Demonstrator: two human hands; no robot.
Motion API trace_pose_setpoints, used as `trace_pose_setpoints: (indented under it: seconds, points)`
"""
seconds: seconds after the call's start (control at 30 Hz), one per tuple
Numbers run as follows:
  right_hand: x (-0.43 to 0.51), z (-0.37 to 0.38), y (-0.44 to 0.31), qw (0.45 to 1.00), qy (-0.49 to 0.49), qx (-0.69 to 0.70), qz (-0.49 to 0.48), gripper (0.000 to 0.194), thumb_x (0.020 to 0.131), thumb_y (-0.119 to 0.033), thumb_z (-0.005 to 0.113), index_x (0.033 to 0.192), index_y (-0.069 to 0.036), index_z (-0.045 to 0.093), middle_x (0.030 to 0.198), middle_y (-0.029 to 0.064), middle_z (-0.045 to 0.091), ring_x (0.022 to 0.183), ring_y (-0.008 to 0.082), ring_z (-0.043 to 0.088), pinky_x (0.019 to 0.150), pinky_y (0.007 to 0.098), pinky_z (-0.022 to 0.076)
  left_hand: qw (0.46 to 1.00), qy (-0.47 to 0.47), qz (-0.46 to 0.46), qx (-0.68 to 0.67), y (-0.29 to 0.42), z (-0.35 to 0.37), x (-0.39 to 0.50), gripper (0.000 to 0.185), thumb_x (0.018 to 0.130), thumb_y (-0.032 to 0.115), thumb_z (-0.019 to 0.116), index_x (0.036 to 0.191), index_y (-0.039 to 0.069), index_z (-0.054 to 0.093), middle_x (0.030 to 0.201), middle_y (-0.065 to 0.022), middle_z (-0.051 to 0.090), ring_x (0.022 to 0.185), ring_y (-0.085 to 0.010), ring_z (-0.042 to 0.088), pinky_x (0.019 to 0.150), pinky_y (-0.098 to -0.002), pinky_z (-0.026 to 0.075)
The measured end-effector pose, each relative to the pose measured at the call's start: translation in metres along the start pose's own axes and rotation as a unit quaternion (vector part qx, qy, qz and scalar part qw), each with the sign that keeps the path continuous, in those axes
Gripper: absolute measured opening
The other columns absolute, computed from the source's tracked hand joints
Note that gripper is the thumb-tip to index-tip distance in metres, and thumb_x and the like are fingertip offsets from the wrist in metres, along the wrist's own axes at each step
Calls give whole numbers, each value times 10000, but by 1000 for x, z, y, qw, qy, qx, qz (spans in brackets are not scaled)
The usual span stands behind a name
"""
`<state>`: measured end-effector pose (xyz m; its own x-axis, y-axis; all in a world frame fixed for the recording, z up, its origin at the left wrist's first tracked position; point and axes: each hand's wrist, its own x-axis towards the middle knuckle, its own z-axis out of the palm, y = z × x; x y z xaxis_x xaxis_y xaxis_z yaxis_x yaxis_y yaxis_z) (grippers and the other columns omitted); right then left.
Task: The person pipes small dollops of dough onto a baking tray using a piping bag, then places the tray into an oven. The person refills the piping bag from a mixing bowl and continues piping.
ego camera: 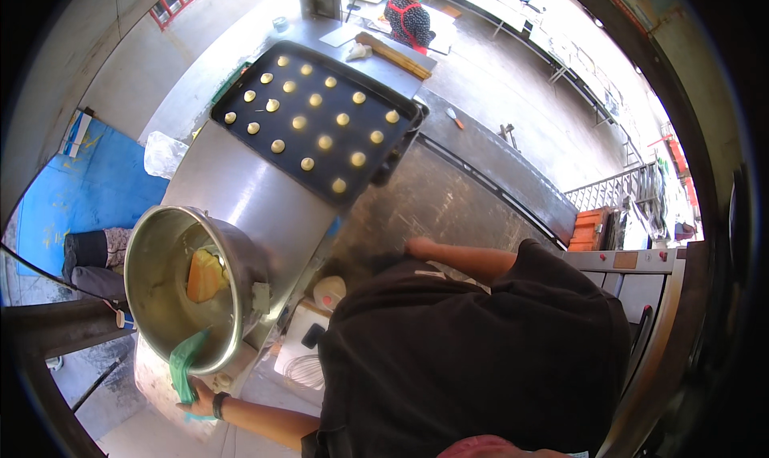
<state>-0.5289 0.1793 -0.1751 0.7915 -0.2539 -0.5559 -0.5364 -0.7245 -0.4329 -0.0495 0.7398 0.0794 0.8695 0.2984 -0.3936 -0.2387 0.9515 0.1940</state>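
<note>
My left hand (201,398), with a dark band at its wrist, grips a crumpled green piping bag (187,359) at the near rim of a deep steel mixing bowl (141,290). The bag's narrow end reaches over the rim. Inside the bowl lies a flat orange piece (203,277), perhaps a scraper, with yellow batter on it. My right hand (419,247) is low by my body, near my dark shirt; its fingers are too unclear to read. Beyond the bowl, a black baking tray (288,172) carries several piped pale yellow mounds (315,100) in rows.
Bowl and tray stand on a steel table (240,175). A wooden rolling pin (393,56) lies behind the tray. Beside me are a whisk (305,371) and a capped plastic jug (329,293). An orange-handled brush (455,118) rests on a ledge. A person (408,19) works farther off.
</note>
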Motion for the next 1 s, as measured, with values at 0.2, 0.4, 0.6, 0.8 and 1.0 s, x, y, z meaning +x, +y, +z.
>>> trace_pose_setpoints:
  seconds: [0.2, 0.4, 0.6, 0.8, 1.0]
  points:
    - [5, 7, 8, 999, 0, 6, 37, 219, 879, -238, 601, 920, -52, 708, 924, 213, 714, 885, 416, 693, 737, 515, 547, 1000, 20, -8, -14, -11, 14, -14, 637, 927, 284, 691, 1373, -115, 473, 1244, -202, 593, 1180, -345, 572, 1002, -496, 476]
    - [2, 4, 8, 1000, 6, 13, 26, 189, 875, -229, 608, 887, -65, 703, 890, 201, 716, 836, 402, 699, 683, 511, 543, 1000, 28, -3, 10, -13, 11, -17, 616, 942, 320, 681, 1332, -111, 478, 1231, -215, 593, 1175, -347, 574, 988, -490, 490]
    - [4, -8, -2, 998, -28, 31, 54, 189, 857, -208, 608, 866, -62, 727, 877, 197, 722, 815, 400, 703, 650, 506, 547, 999, 18, -24, 30, -17, 14, -28, 574, 932, 356, 700, 1233, -93, 506, 1213, -206, 581, 1146, -339, 578, 976, -499, 497]
    - [11, -5, 1, 999, -31, -6, 19, 201, 850, -219, 610, 870, -66, 739, 888, 197, 723, 832, 405, 703, 681, 512, 554, 998, 46, -47, 20, -40, 25, -65, 560, 874, 390, 773, 1140, -40, 535, 1199, -173, 584, 1183, -303, 548, 1053, -511, 440]
    - [19, 0, 6, 999, -41, -10, 14, 205, 840, -234, 622, 883, -75, 744, 894, 201, 721, 847, 411, 702, 699, 522, 552, 997, 5, -64, 43, -54, 33, -94, 610, 874, 416, 771, 1188, -49, 532, 1258, -189, 578, 1222, -326, 534, 1083, -528, 417]
